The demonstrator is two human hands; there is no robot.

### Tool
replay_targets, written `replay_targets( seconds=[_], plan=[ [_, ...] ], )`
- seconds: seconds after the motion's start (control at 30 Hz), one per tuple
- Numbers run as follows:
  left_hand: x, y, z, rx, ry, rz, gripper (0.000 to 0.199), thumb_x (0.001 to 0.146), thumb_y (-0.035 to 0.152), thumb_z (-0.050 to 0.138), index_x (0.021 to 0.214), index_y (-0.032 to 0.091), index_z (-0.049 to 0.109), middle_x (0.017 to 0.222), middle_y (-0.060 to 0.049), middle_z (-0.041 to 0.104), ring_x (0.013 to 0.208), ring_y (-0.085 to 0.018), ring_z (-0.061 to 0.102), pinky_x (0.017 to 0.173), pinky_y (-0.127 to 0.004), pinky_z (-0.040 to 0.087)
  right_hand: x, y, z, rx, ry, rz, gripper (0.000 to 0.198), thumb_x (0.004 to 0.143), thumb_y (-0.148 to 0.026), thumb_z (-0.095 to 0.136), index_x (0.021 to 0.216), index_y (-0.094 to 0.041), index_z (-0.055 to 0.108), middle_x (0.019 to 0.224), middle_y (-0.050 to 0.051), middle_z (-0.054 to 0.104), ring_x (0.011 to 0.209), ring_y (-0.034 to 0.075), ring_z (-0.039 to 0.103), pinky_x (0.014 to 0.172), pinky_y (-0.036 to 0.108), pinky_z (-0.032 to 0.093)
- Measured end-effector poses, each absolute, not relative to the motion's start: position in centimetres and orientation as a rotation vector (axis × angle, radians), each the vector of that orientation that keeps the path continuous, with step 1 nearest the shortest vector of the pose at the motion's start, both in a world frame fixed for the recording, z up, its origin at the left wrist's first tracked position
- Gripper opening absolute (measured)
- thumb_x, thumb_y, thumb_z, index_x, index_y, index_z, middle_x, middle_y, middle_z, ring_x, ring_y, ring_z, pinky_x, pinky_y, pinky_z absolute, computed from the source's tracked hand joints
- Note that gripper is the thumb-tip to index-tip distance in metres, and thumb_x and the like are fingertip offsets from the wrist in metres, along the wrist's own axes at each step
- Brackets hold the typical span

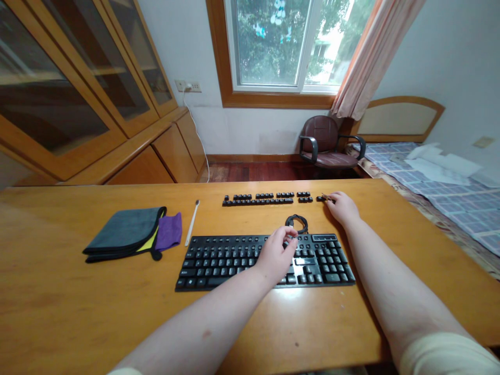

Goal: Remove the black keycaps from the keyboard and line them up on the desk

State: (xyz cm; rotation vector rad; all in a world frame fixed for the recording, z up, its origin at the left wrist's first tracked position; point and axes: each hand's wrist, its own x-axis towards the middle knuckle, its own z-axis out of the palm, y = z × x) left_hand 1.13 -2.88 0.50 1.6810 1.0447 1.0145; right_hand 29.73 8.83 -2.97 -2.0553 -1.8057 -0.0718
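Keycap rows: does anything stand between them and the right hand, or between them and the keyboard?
Nothing visible stands between the right hand and the keycap rows. Between the rows and the keyboard, the coiled cable lies by the keyboard's far edge; the left hand is over the keyboard.

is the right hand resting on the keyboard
No, the right hand is beyond the keyboard, at the right end of the rows of loose keycaps.

The wooden counter carries a black keyboard near the middle, a coiled cable just beyond it, rows of keycaps farther off, and, left, a white brush, purple cloth and folded grey cloth.
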Motion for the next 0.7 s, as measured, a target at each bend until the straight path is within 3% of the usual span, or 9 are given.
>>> replay_targets(
  seconds=[0.7],
  plan=[
    [1.24,-2.87,0.33,1.680,1.055,1.026,0.016,0.083,0.020,0.048,0.096,0.020,0.057,0.097,-0.003,0.062,0.086,-0.016,0.056,0.083,-0.031,0.044,29.80,9.40,-3.27,-2.131,-1.829,-0.120,0.026,0.079,-0.028,0.051,0.097,-0.019,0.068,0.098,0.008,0.065,0.089,0.022,0.059,0.072,0.029,0.045]
  ],
)
